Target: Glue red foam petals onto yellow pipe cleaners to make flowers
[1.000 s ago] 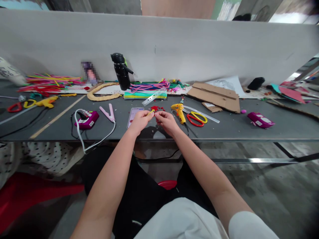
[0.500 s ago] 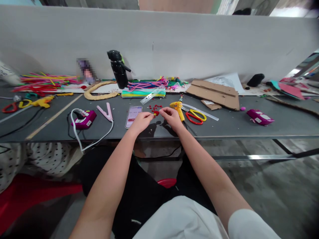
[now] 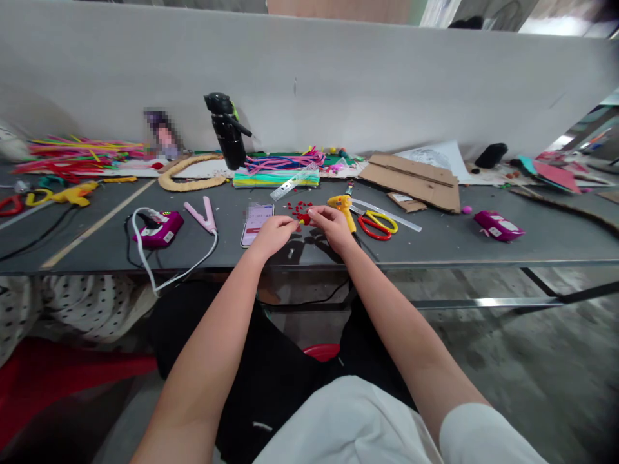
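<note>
Between my hands is a small red and yellow piece [image 3: 304, 220], too small to name more exactly. My left hand [image 3: 275, 236] pinches its yellow end. The fingertips of my right hand [image 3: 333, 225] are closed at its red side. Several small red bits [image 3: 298, 207] lie on the table just behind. A phone [image 3: 257, 223] with a lit screen lies flat beside my left hand. Close to my right hand rests a yellow glue gun [image 3: 343, 207], and right of it are scissors [image 3: 378, 224] with red and yellow handles.
A clear ruler [image 3: 293, 182] lies across bundled pipe cleaners [image 3: 275, 177]. Behind stands a black bottle [image 3: 226, 131]. Cardboard [image 3: 413, 180] lies at the back right. A pink flat iron [image 3: 203, 216] and a purple power socket [image 3: 161, 231] with a white cord are at left.
The view has shifted slightly. My hands stay together at the red and yellow piece, and my right fingertips sit a little closer over its red part.
</note>
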Demonstrator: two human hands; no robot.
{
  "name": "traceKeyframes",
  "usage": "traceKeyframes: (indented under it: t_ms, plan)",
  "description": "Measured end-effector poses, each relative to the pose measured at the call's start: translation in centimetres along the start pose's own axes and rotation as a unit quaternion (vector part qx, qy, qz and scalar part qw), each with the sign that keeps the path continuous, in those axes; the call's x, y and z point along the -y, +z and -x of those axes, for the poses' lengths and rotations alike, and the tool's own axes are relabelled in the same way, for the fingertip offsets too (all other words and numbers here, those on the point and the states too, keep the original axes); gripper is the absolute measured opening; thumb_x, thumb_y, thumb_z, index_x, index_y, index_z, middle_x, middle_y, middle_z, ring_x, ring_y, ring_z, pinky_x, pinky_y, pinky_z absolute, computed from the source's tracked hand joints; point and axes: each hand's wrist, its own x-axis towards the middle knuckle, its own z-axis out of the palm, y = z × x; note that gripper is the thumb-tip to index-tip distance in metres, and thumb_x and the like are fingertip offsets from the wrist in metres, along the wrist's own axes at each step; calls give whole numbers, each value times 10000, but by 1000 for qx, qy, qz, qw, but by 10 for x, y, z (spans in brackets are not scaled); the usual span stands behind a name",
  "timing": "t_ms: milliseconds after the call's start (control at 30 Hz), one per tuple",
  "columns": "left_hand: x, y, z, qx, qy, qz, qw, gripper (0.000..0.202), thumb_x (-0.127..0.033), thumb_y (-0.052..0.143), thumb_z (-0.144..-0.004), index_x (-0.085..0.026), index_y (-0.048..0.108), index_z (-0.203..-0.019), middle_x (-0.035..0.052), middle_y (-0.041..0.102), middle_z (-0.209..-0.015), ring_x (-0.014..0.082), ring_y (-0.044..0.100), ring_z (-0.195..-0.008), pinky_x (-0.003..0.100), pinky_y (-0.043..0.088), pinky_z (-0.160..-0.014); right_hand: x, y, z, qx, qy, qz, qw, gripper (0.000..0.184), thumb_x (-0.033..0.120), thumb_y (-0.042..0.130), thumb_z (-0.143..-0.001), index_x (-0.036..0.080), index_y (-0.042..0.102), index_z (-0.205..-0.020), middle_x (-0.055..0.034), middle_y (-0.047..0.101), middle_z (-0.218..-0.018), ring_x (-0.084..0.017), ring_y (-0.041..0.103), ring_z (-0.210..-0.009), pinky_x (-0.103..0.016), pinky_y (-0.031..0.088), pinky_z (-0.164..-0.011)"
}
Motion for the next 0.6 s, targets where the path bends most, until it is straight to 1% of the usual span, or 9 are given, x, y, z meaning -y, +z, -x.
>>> traceKeyframes:
  t_ms: [67,100,200,267,333,400,467,500,600]
  plan:
    - [-1,-1,0,-5,9,-7,1000,294,-387,551,-854,-179,715,-728,74,748,-901,250,646,-904,356,455,-830,2,-2,-2,-33,21,-38,998,328,480,833,-643,212,714,-789,-13,691,-862,-147,625,-817,-279,522,-757]
    - [-2,-2,0,-11,20,-13,1000,295,-375,546,-860,-182,709,-710,79,750,-957,256,643,-959,369,448,-886,2,-3,-2,-49,26,-49,997,332,487,832,-637,216,701,-777,-9,687,-861,-145,626,-827,-273,522,-751]
    - [-3,-3,1,-69,77,-90,990,288,-341,541,-871,-191,720,-702,89,723,-1150,287,553,-1198,421,338,-1084,5,-5,-3,-65,28,-58,996,342,500,826,-633,222,677,-765,-2,679,-849,-141,627,-833,-262,520,-738]
    - [-4,-4,3,-105,117,-155,975,274,-327,538,-876,-193,738,-744,90,706,-1199,293,506,-1257,440,297,-1123,6,-4,-1,-58,30,-60,996,346,494,835,-621,221,680,-767,-5,684,-863,-147,633,-845,-268,523,-747]
    - [-5,-6,6,-96,130,-177,971,281,-322,512,-894,-188,737,-794,95,723,-1119,273,570,-1142,418,379,-1041,7,-2,1,-38,28,-61,997,337,482,842,-621,221,694,-775,-9,694,-901,-153,637,-867,-278,526,-771]
    - [-7,-6,10,-64,113,-170,977,300,-335,473,-916,-188,715,-815,81,726,-943,232,620,-907,367,451,-850,8,0,3,-9,19,-57,998,312,471,839,-640,224,715,-786,-11,701,-950,-152,638,-879,-284,526,-793]
    - [-9,-7,13,-37,86,-160,983,313,-358,447,-929,-195,684,-804,54,685,-788,202,584,-739,328,419,-690,7,1,5,22,6,-45,999,282,456,834,-664,227,735,-795,-13,704,-985,-146,636,-870,-283,521,-795]
    - [-9,-7,13,-30,77,-156,984,310,-364,445,-929,-198,668,-793,41,660,-738,193,559,-695,318,391,-651,6,1,5,34,1,-38,999,269,448,832,-673,226,743,-795,-16,704,-994,-143,635,-860,-280,518,-788]
    - [-10,-6,14,-19,74,-128,989,280,-352,454,-918,-195,631,-769,18,594,-672,177,508,-657,306,338,-624,4,1,5,48,-11,-20,999,254,433,835,-677,217,751,-780,-23,705,-987,-134,627,-824,-268,509,-757]
